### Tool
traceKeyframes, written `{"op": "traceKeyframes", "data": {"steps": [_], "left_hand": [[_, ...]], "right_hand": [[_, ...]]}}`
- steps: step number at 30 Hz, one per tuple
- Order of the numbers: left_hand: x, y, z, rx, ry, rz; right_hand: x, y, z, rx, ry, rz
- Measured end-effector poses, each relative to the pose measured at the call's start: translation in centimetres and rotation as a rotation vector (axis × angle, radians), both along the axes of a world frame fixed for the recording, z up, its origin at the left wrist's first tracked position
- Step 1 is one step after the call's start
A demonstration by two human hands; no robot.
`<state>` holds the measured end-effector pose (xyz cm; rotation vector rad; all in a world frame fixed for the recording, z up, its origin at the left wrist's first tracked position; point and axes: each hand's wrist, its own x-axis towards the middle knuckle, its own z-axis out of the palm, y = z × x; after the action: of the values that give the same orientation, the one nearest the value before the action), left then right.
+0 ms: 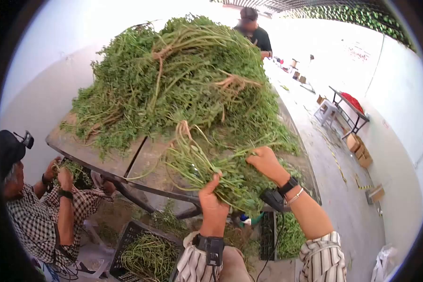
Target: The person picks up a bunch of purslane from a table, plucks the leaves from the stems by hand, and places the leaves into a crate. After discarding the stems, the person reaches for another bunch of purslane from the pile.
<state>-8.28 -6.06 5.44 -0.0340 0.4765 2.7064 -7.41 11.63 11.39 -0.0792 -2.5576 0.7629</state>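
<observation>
My left hand [213,207] is closed around a bunch of leafy green stems [192,162] at the table's near edge, thumb on top. The bunch's pale, root-like ends point away from me, toward the pile. Just to the right, my right hand [269,164] is closed with its fingers pinched on green sprigs at the bunch's right side. Exactly which sprigs it grips is partly hidden by the fingers. Behind both hands rises a big heap of the same leafy plants [183,80], with brownish roots showing in places. It covers most of the table [157,155].
Below the table edge, a black crate [119,254] holds trimmed stems, and another crate [268,235] holds leafy greens. A co-worker in a checked shirt [44,209] handles greens at left. Another person [258,37] stands behind the heap. A stool [326,113] and cardboard boxes [360,150] stand right.
</observation>
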Motion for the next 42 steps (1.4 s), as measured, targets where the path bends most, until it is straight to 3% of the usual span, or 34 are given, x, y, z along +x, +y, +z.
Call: {"op": "traceKeyframes", "data": {"steps": [2, 3, 5, 7, 8, 10, 11, 16, 23, 33, 35, 36, 38, 39, 41, 42], "left_hand": [[-0.2, 0.1, 0.6, 0.009, -0.077, -0.021], [-0.2, -0.6, 1.4, 0.02, -0.082, -0.046], [0.0, -2.6, 2.2, 0.076, 0.081, -0.043], [-1.7, -2.7, -0.5, 0.007, 0.002, 0.043], [-1.6, -3.0, -0.7, -0.019, -0.031, 0.036], [-2.0, -2.8, -0.5, 0.041, 0.055, 0.08], [-2.0, -2.7, -0.5, 0.031, 0.047, 0.071], [-1.8, -2.6, -0.4, 0.078, 0.068, 0.079], [-1.6, -2.3, -0.3, 0.068, 0.059, 0.053], [-1.7, -2.3, -0.7, 0.107, 0.063, 0.026], [-1.8, -2.1, -1.0, 0.15, 0.053, -0.01], [-1.7, -2.0, -1.0, 0.149, 0.053, -0.009], [-1.5, -1.8, -0.9, 0.077, 0.022, 0.012], [-1.6, -2.0, -0.8, 0.078, 0.022, 0.014], [-1.8, -2.4, -0.4, 0.113, 0.014, 0.059], [-1.9, -2.6, -0.5, 0.114, 0.039, 0.051]], "right_hand": [[0.2, 1.8, 0.2, -0.349, -0.257, -0.173], [0.2, 4.5, -0.9, -0.341, -0.257, -0.199], [1.6, 9.2, -2.8, 0.063, 0.14, 0.062], [4.0, 7.6, -0.1, 0.328, 0.164, 0.025], [4.4, 5.9, 1.3, 0.303, 0.13, 0.021], [4.2, 3.1, 3.7, -0.983, -0.036, -0.226], [4.3, 2.8, 3.7, -0.992, -0.04, -0.238], [3.3, 0.9, 3.0, -0.882, -0.211, 0.009], [2.0, -2.0, 1.9, -0.784, -0.401, 0.004], [1.8, -2.5, 1.1, -0.892, -0.285, -0.047], [2.0, -2.4, 1.5, -0.474, -0.31, -0.12], [1.8, -1.9, 1.0, -0.475, -0.31, -0.119], [1.1, -0.5, -0.4, 0.023, 0.118, -0.029], [1.4, -0.5, 0.3, 0.023, 0.119, -0.028], [2.5, -0.2, 2.0, -0.755, -0.006, -0.165], [2.9, 0.4, 2.1, -0.897, -0.014, -0.157]]}}
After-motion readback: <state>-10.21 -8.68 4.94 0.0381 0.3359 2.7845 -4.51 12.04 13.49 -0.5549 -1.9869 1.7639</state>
